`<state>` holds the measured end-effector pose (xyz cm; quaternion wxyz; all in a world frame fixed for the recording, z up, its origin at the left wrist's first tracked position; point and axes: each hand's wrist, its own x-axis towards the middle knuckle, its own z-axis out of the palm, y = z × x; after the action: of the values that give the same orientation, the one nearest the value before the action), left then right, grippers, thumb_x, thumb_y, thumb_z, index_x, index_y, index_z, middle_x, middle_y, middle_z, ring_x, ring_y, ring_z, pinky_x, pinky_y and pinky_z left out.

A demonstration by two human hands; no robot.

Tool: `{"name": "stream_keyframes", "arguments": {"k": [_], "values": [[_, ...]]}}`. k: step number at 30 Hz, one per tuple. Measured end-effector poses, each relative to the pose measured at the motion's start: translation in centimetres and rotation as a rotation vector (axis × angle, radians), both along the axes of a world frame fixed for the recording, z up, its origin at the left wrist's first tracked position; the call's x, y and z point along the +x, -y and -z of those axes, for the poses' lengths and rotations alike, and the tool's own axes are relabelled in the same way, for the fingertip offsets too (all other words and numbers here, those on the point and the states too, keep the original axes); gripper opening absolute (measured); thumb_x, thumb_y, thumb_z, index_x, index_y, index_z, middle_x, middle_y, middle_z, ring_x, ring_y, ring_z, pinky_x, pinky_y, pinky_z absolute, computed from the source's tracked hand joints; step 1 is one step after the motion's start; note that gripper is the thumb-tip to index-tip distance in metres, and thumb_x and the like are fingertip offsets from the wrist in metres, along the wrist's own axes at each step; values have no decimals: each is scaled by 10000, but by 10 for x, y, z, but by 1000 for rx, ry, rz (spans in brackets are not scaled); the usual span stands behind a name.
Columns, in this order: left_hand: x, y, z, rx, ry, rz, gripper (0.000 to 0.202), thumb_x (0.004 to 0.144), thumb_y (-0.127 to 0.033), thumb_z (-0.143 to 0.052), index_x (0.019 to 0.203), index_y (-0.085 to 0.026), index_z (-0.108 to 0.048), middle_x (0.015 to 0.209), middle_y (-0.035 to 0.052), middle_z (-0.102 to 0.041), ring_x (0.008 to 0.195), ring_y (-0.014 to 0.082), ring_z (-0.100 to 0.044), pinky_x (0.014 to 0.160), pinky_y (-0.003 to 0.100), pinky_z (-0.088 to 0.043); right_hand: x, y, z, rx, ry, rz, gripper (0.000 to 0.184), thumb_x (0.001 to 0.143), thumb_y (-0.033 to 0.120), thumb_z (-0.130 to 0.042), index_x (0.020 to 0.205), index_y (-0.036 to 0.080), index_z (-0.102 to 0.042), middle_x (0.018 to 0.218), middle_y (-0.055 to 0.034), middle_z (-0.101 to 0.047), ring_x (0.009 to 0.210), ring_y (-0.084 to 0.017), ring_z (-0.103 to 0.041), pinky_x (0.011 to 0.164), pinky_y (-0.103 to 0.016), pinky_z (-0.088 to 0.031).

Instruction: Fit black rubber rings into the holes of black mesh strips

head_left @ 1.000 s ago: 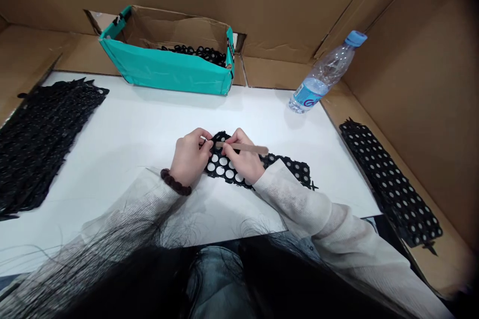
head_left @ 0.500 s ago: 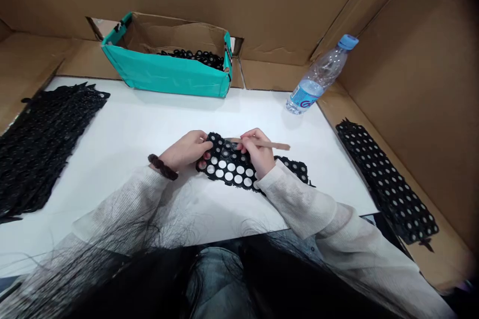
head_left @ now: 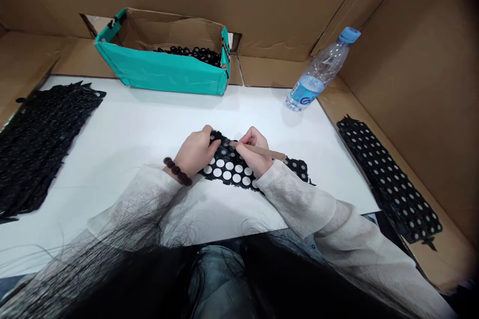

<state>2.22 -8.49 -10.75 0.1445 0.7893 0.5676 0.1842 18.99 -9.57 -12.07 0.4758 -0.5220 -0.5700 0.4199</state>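
A black sheet of round rubber-like pieces [head_left: 227, 165] lies on the white table in front of me, with white discs showing in its nearer rows. My left hand [head_left: 197, 151] grips the sheet's left end, thumb on top and the other fingers mostly hidden. Between the fingertips of my right hand [head_left: 256, 152] is a thin flat wooden stick [head_left: 267, 152]. Its left tip touches or hovers just over the sheet's far rows; I cannot tell which. The sheet's right end [head_left: 298, 166] shows beyond my right wrist.
A teal-fronted cardboard box [head_left: 160, 71] at the back holds many small black rings. A water bottle [head_left: 316, 72] stands back right. Stacked black sheets [head_left: 41, 144] lie at left, and more dotted sheets [head_left: 389, 179] at right. Cardboard walls [head_left: 277, 5] surround the white table [head_left: 123, 124].
My left hand has shifted right and further over the sheet's end. My right hand has tilted the stick, its outer end now lower and nearer me. The view has shifted slightly.
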Motion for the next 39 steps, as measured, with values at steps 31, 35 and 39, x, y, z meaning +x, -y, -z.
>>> {"name": "stream_keyframes", "arguments": {"k": [31, 35, 39], "values": [[3, 4, -4, 0, 184, -101, 180, 835, -284, -463, 959, -170, -524, 802, 52, -618, 738, 205, -567, 670, 302, -400, 3, -7, 5, -29, -340, 193, 199, 705, 185, -507, 671, 220, -314, 466, 98, -458, 473, -89, -514, 528, -237, -388], [-3, 0, -6, -59, 202, -71, 196, 828, -302, -458, 955, -167, -521, 882, 67, -622, 816, 217, -564, 727, 325, -406, 6, 0, 1, -87, -284, 39, 121, 741, 249, -527, 805, 224, -428, 531, 78, -546, 490, -98, -534, 538, -256, -422], [-12, 0, -14, -404, 331, 32, 188, 783, -353, -508, 786, -167, -536, 739, 45, -633, 686, 181, -559, 604, 287, -420, 4, 8, -1, -87, -122, -117, 186, 716, 313, -621, 725, 195, -478, 638, 22, -582, 580, -97, -542, 561, -252, -409]]}}
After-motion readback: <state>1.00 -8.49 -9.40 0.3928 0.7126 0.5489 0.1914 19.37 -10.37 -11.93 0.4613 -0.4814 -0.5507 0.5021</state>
